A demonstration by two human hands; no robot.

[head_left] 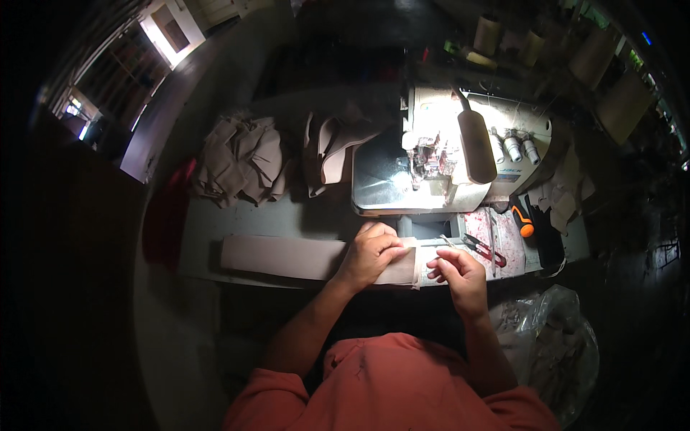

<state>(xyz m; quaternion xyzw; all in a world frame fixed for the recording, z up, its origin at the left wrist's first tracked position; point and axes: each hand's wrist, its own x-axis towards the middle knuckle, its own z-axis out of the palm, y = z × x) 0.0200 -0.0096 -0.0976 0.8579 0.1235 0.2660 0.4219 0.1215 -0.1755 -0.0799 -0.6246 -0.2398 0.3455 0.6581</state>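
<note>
A long strip of beige fabric (pixel 280 256) lies along the near edge of the sewing table (pixel 237 219). My left hand (pixel 370 251) presses down on the strip's right end, fingers curled over it. Just to the right, my right hand (pixel 456 271) hovers at the strip's end with thumb and fingers pinched together; whether it holds a thread or the cloth's edge is too small to tell. Directly beyond both hands stands a white overlock sewing machine (pixel 438 154), its needle area lit by a lamp.
Piles of cut beige fabric pieces (pixel 241 161) lie at the back left. Red-handled thread snips (pixel 483 248) and an orange-tipped tool (pixel 523 223) rest to the machine's right. Thread cones (pixel 489 32) stand behind. A clear plastic bag (pixel 557 345) with scraps hangs at lower right.
</note>
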